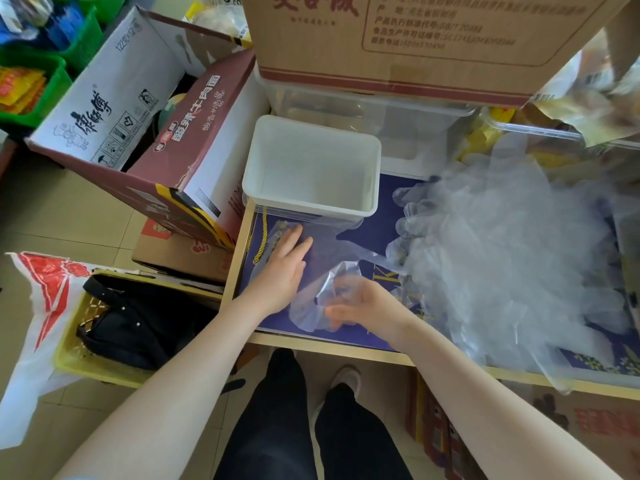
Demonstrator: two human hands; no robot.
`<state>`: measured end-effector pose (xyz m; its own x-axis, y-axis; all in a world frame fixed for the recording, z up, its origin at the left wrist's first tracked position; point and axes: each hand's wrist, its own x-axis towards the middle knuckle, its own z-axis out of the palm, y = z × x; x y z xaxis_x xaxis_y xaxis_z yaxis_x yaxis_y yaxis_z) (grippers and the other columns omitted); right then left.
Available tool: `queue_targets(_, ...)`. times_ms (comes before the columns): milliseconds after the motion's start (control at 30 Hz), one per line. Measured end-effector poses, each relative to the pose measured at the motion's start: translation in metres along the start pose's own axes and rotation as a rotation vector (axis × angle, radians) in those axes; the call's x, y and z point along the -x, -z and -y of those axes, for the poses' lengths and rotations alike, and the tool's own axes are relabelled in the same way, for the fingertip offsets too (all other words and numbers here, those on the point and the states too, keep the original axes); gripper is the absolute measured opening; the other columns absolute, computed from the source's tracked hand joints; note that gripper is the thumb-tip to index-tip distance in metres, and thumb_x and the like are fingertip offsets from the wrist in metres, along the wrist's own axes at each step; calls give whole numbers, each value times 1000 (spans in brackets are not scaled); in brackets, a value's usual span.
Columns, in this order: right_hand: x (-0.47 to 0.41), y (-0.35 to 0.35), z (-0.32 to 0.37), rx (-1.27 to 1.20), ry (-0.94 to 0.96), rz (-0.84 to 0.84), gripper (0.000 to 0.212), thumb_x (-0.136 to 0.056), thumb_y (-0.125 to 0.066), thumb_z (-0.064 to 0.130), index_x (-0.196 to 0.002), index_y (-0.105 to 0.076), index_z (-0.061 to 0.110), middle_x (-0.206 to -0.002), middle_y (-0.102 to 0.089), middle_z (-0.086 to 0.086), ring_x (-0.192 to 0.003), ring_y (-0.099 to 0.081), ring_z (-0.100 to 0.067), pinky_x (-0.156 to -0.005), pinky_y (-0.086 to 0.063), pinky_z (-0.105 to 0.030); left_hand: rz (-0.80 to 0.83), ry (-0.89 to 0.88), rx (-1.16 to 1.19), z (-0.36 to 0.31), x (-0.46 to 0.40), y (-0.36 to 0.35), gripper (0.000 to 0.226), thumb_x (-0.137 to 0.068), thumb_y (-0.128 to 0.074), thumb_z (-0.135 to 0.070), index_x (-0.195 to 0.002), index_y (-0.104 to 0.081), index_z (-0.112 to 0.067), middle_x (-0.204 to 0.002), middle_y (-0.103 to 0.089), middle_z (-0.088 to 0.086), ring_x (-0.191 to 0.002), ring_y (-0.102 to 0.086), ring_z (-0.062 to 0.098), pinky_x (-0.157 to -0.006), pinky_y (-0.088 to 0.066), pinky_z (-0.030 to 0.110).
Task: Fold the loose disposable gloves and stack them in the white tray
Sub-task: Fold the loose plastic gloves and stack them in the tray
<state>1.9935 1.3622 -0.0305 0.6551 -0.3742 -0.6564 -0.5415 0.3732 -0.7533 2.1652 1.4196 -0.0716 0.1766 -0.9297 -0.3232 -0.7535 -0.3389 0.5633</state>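
The right hand's (363,306) fingers (341,311) are blurred behind a clear glove (325,299), so their grip is unclear. The glove pile (512,258) runs off the right edge, individual gloves indistinguishable.

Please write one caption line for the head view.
Left hand flattens a clear glove; right hand folds its edge before the white tray.

i see my left hand (282,271) lying flat, fingers straight, pressing a clear glove (329,258) onto the blue tabletop (377,233). my right hand (363,306) curls its fingers round the glove's near end, lifting it into a fold. the white tray (375,174) sits just beyond them, and a loose glove pile (512,258) lies to the right.
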Motion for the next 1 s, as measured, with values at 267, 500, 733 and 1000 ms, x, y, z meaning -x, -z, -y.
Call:
queue_targets(267, 29, 44, -14, 11, -263, 20, 23, -88, -59, 11, -66, -59, 4, -65, -53, -12, -42, -27, -13, -50, -14, -30, 74, -32, -178, -1, 8, -13, 62, -99, -34, -40, -150, -5, -20, -158, 12, -1, -144, 12, 15, -111, 8, 26)
queue_targets(500, 37, 79, -35, 461, -65, -586, 20, -92, -56, 22, -75, -62, 13, -64, -58, -2, -60, -50, -17, -53, -35, -25, 137, 41, -452, -8, 30, -28, 103, -82, -34, -75, -143, 26, -18, -145, 39, 5, -137, 32, 23, -109, 19, 36)
queue_targets(733, 19, 109, -53, 933, -180, -824, 62, -95, -47, 33, -145, -21, 8, -151, -23, -15, -133, -25, -36, -103, -25, -44, -10, -180, -528, -29, 26, -37, 78, -86, -16, -65, -150, -6, -22, -158, -3, 6, -145, 0, 27, -116, 3, 40)
queue_targets(1000, 18, 125, -53, 892, 99, -934, 12, -87, -54, 11, -87, -63, 3, -90, -64, -17, -89, -53, -38, -73, -39, -40, 85, -127, -512, -36, 23, -46, 88, -70, 7, -70, -147, 14, -29, -151, 26, -5, -144, 17, 19, -114, 8, 33)
